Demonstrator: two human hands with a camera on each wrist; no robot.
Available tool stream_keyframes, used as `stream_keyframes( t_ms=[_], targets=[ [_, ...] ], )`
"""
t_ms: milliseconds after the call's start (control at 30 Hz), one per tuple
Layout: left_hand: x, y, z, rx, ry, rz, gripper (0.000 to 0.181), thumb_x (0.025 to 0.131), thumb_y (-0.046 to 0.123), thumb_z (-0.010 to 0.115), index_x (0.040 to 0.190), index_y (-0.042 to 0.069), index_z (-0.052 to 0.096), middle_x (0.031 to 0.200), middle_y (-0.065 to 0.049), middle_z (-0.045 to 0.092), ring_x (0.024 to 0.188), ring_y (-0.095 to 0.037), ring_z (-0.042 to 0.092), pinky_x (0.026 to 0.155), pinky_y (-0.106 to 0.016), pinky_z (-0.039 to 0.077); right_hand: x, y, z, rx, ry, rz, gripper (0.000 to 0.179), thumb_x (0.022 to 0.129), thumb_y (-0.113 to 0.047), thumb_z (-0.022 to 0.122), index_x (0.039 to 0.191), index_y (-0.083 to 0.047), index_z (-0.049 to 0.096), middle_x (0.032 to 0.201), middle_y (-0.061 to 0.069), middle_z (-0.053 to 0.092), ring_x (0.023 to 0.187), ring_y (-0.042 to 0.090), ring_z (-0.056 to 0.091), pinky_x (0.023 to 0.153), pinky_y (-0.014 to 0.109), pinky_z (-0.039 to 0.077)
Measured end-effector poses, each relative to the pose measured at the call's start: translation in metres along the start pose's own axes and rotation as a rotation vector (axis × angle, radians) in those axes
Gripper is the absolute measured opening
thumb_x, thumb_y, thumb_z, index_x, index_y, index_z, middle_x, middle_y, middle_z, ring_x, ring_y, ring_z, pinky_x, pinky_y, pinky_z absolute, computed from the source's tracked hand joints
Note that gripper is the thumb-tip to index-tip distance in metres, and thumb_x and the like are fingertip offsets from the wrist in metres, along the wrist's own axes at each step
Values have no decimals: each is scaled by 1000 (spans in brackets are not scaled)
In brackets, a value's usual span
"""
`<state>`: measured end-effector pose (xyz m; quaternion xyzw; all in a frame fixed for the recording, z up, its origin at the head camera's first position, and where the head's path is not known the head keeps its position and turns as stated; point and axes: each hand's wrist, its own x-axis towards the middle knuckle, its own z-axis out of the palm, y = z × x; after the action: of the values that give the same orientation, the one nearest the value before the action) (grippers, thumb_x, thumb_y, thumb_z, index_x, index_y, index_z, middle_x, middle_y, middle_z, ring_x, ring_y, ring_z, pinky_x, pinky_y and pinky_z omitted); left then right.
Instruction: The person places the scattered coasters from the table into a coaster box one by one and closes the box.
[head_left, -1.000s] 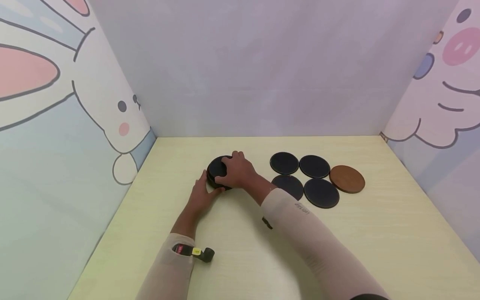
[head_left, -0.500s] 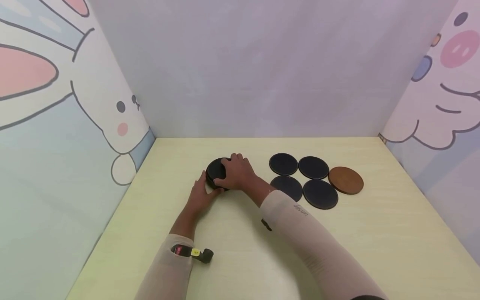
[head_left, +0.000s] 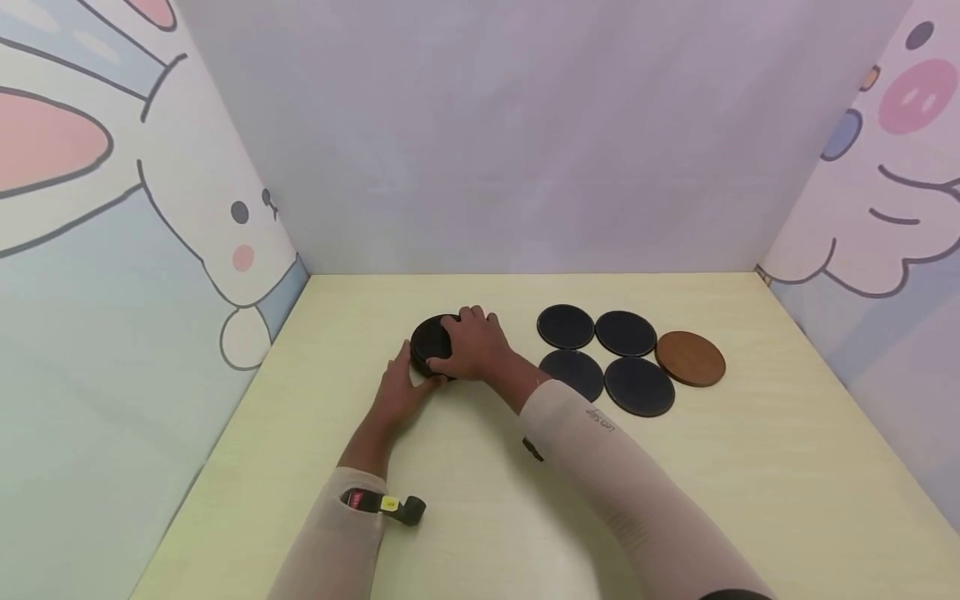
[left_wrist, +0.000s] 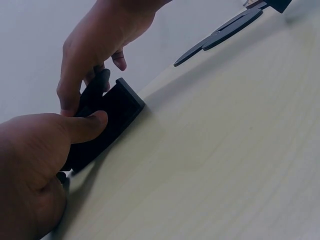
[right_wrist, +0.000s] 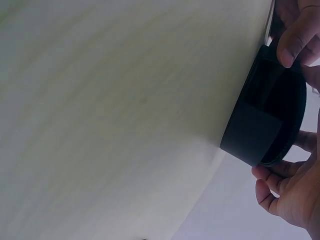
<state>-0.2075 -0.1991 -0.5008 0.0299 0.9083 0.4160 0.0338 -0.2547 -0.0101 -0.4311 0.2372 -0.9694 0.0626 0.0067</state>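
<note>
A black round coaster holder (left_wrist: 120, 115) stands on the table, left of the middle in the head view. My left hand (head_left: 397, 394) grips its near left side, with the thumb along the front wall in the left wrist view. From above, my right hand (head_left: 477, 344) pinches a black coaster (left_wrist: 94, 94) at the holder's top; that coaster looks tilted in the left wrist view. Its far part is hidden by my fingers. An opening shows in the holder's wall (right_wrist: 252, 132) in the right wrist view. How deep the coaster sits is unclear.
To the right lie several flat black coasters (head_left: 640, 387) in two rows, with one brown coaster (head_left: 690, 358) at their right end. My right forearm partly covers the nearest left one. Printed walls enclose the pale wooden table (head_left: 465, 500) on three sides.
Both hands stay at the holder, with almost no movement of the fingers. The head view shifts very slightly. The coasters on the right lie as before.
</note>
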Motion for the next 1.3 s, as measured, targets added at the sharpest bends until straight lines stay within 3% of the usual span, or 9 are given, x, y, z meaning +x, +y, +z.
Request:
stream_keyframes(
  t_ms=[533,933,1300],
  targets=[
    [0,0,0,-5,11,15,108,103,44,75,175,0,8,183,-22,16,172,-40,12,143,-58,3,0,3,3,-28,-6,0,76,103,-71,57,158,-19,56,150,12,62,141,32,55,112,56,52],
    [-2,0,0,3,2,-4,108,104,45,74,175,0,6,183,-22,15,172,-40,12,143,-56,3,-1,11,-3,67,-21,12,75,107,-69,51,160,-16,55,158,12,61,144,35,57,116,58,52],
    [-2,2,1,7,3,-39,109,103,45,75,175,2,7,184,-21,15,171,-46,8,142,-61,8,2,25,-3,127,4,199,86,108,-77,34,156,-10,57,156,15,58,143,34,59,103,55,63]
  ],
)
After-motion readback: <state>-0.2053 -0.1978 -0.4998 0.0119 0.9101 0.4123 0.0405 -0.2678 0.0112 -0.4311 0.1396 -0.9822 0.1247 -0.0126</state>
